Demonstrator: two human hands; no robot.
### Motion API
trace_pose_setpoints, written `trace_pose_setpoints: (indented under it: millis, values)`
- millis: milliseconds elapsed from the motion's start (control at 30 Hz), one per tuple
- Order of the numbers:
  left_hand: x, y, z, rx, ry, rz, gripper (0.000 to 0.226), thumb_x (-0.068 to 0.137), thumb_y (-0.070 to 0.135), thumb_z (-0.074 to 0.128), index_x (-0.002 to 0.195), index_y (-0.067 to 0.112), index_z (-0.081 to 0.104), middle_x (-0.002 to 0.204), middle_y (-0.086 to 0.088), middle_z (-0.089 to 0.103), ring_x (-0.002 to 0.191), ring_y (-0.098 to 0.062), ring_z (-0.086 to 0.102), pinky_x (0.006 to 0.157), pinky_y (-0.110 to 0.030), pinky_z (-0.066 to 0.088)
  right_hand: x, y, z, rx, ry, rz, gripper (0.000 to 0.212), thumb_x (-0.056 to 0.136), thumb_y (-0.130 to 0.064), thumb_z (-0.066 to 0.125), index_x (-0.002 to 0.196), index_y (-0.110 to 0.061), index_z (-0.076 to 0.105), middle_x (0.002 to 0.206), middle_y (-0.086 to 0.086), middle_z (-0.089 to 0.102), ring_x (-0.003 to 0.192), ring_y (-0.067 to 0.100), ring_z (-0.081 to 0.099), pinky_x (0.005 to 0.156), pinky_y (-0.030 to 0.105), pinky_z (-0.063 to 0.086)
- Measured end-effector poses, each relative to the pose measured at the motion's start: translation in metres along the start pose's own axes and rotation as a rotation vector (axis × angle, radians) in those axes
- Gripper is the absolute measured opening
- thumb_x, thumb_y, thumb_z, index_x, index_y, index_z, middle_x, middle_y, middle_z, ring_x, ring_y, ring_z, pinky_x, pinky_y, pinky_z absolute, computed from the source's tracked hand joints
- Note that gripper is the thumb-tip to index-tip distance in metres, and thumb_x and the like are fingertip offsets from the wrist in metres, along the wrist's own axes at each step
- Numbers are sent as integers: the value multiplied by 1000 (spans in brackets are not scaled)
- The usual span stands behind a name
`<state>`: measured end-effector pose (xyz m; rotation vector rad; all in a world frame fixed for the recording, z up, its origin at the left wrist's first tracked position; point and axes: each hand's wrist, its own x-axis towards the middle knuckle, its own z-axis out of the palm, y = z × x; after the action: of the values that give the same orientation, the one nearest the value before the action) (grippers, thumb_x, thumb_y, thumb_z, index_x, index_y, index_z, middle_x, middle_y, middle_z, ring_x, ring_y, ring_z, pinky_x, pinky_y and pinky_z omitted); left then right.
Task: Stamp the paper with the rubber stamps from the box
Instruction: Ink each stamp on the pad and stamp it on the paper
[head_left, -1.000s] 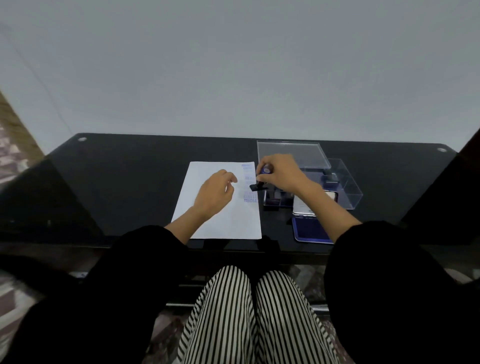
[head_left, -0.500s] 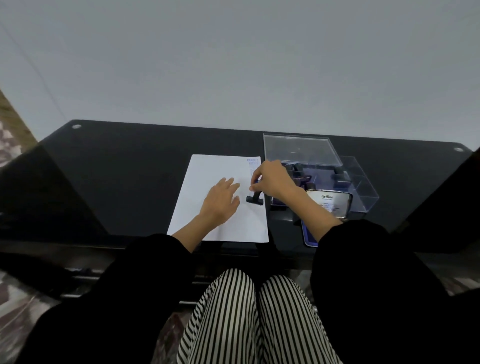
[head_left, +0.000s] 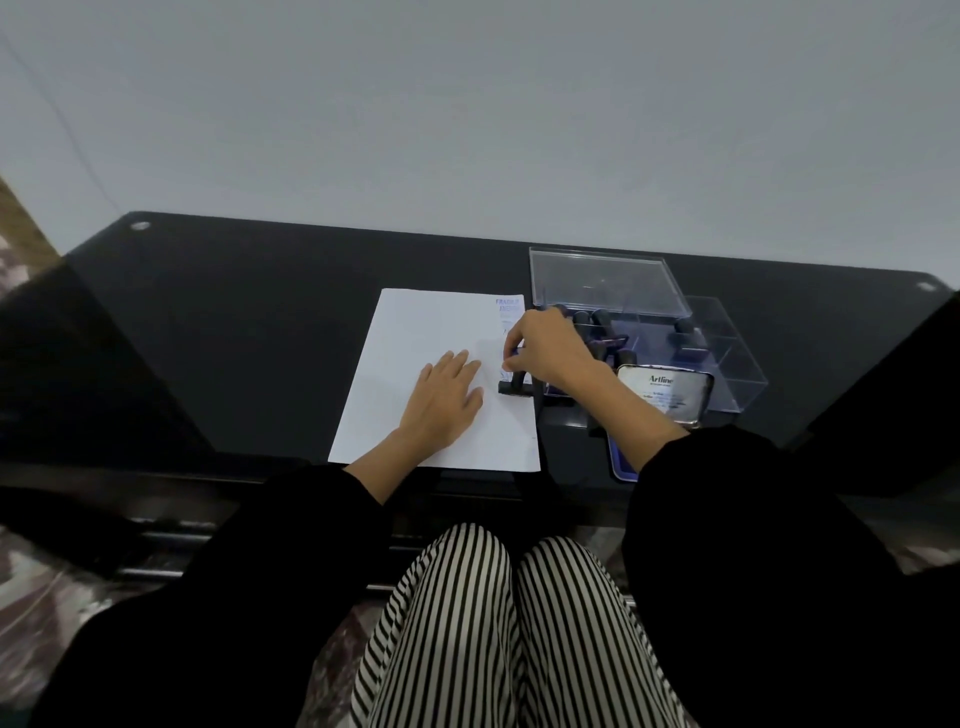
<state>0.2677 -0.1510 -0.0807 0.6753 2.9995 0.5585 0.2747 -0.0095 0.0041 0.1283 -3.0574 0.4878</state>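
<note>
A white sheet of paper (head_left: 436, 332) lies on the black glass table (head_left: 249, 322), its near edge close to the table's near rim. The left hand (head_left: 445, 402) rests flat on the sheet's middle, fingers straight and slightly fanned, palm down. Just right of it, the right hand (head_left: 545, 347) pinches the top of a black rubber stamp (head_left: 514, 387) with curled fingers; the stamp's base sits on the paper beside its right edge, below blue printed marks (head_left: 508, 306) at the far right corner. The right hand hides the stamp's handle. To the right stands a clear plastic box (head_left: 740, 364) holding more dark stamps (head_left: 602, 322), with its clear lid (head_left: 608, 280) at the far side. Nearer, an ink pad (head_left: 619, 462) lies open, its metal cover (head_left: 667, 397) marked "Artline"; the right forearm crosses and hides part of the pad. Striped trousers (head_left: 493, 623) show below the table.
</note>
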Motion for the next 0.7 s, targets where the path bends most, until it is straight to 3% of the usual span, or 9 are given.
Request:
trace_pose_setpoints:
  millis: [367,500,700]
  values:
    - [1,-2,4,4,2,5,48,100,28,30,146,12,26,157,-7,19,146,-23,12,121,-38,11,-5,3,19,-39,39,-13,20,89,-9,55,101,-3,69,104,14,68,91,27,64,82,33,52]
    - [1,-3,7,1,20,6,48,100,28,30,146,12,26,157,-7,19,146,-22,12,120,-37,9,-13,3,45,-146,82,-43,21,95,-4,41,113,-3,50,115,16,53,98,29,53,75,29,40]
    - [1,-6,12,3,41,9,49,101,28,30,146,12,25,157,-6,19,147,-22,12,120,-37,8,-21,6,61,-199,208,-115,24,94,3,36,117,-2,44,120,15,47,100,27,46,87,31,37]
